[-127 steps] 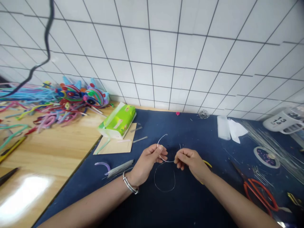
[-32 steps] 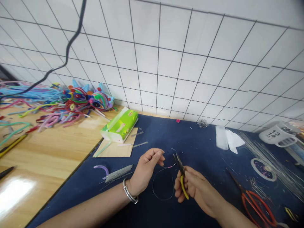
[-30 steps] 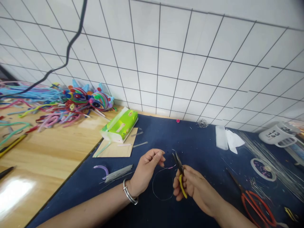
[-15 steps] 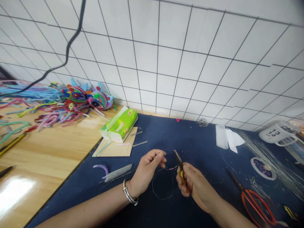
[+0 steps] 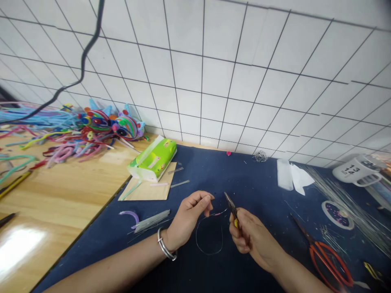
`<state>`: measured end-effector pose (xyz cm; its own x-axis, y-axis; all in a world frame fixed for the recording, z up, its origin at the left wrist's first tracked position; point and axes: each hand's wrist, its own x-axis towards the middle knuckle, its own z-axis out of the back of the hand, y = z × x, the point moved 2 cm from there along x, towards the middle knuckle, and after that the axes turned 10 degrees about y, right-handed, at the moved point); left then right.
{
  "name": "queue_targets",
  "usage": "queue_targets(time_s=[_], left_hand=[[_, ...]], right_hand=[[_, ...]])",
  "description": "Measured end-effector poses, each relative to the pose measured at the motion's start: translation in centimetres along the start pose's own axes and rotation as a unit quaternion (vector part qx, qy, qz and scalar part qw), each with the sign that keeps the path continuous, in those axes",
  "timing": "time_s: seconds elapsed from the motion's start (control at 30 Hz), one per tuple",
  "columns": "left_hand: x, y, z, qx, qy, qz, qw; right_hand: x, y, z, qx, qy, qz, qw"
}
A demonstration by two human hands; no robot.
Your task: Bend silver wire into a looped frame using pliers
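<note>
My left hand [image 5: 195,211], with a silver bangle at the wrist, pinches a thin wire [image 5: 196,240] between thumb and fingers. The wire curls in a loose loop over the dark blue mat, and small pink beads [image 5: 217,214] sit on its upper stretch. In my right hand [image 5: 249,232] are pointed pliers [image 5: 231,204] with yellow on the handle, fingers wrapped round them. The plier tips point up and left, just right of the wire's beaded end, apart from it.
A green tissue pack [image 5: 155,158] lies on brown card [image 5: 143,193]. Cut wires [image 5: 152,221] and a purple curved piece [image 5: 131,217] lie left. Red-handled scissors [image 5: 330,260], a bead dish [image 5: 337,215] and a white mug [image 5: 351,173] are right. Colourful pipe cleaners [image 5: 64,150] cover the wooden surface.
My right hand and the pliers have shifted slightly right, away from the wire's beaded end. My left hand has barely moved.
</note>
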<state>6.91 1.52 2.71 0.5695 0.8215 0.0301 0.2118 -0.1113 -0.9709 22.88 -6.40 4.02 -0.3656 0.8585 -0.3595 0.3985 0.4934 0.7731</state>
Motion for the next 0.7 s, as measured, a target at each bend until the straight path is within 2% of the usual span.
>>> queue_targets(time_s=[0.2,0.33,0.47,0.6,0.7], left_hand=[[0.0,0.0,-0.1,-0.140,0.082,0.033,0.986],[0.3,0.3,0.0,-0.198,0.076,0.054,0.976],[0.6,0.1,0.1,-0.164,0.066,0.056,0.983],[0.4,0.2,-0.2,-0.111,0.124,0.068,0.984],[0.3,0.3,-0.4,-0.076,0.146,0.063,0.984]], right_hand=[[-0.4,0.0,0.0,0.030,0.014,-0.015,0.999],[-0.3,-0.4,-0.4,0.059,0.021,-0.029,0.998],[-0.4,-0.8,-0.9,0.080,0.037,-0.050,0.995],[-0.7,-0.9,-1.3,0.087,0.052,-0.053,0.993],[-0.8,-0.9,-1.5,0.085,0.057,-0.053,0.993]])
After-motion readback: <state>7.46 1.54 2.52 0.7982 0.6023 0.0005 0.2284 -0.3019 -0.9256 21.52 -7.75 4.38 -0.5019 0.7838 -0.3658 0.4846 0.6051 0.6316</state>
